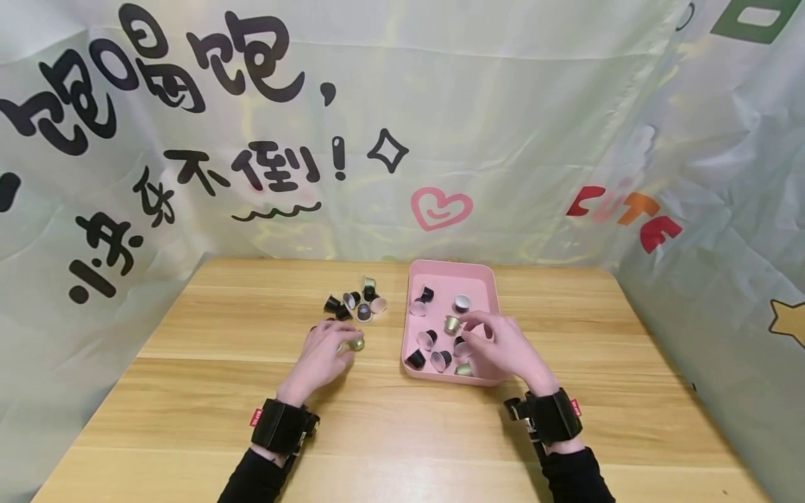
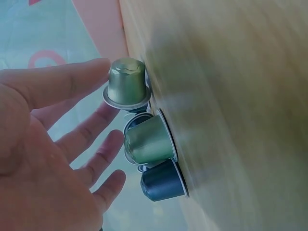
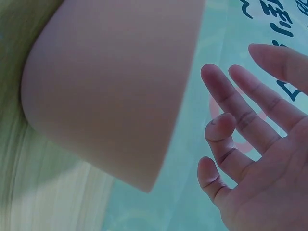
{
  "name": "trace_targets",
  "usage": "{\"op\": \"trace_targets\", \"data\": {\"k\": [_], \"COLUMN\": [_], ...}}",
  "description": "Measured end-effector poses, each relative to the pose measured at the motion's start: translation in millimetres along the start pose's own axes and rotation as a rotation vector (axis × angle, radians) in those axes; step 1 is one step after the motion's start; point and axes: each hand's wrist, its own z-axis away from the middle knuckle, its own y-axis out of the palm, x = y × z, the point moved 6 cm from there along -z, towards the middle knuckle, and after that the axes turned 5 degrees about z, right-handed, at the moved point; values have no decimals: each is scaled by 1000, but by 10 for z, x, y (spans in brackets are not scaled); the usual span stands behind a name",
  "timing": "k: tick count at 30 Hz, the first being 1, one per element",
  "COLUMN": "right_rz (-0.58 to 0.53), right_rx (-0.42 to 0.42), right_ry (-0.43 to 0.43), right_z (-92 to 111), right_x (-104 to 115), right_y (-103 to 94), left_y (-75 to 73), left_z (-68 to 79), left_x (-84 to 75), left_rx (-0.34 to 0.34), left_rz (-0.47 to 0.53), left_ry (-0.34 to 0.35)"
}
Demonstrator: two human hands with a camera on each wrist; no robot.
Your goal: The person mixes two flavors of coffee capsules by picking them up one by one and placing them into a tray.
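My left hand is over the table left of the pink tray. Between its thumb and index finger it pinches a pale green coffee capsule, which lies sideways; the index fingertip is hidden. Another green capsule and a dark blue one stand rim down beside its other fingers. My right hand hovers over the tray's right side with loosely bent fingers, holding nothing. Its fingertips are right by a gold capsule in the tray. In the right wrist view, the tray's outer wall is beside this hand.
Several black, green and pale-lidded capsules cluster on the wooden table beyond my left hand. More capsules are scattered inside the tray. A printed cloth hangs behind the table.
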Motion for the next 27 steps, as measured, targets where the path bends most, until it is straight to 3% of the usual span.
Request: {"op": "trace_targets", "data": {"k": [8, 27], "right_rz": [-12, -32], "right_rx": [12, 39], "right_ry": [-7, -3], "right_z": [2, 7], "right_x": [20, -2], "right_y": [-3, 8], "left_y": [48, 45], "left_z": [7, 10], "left_x": [10, 25], "left_rx": [54, 57], "left_rz": [-49, -62], "left_ry": [9, -18]}}
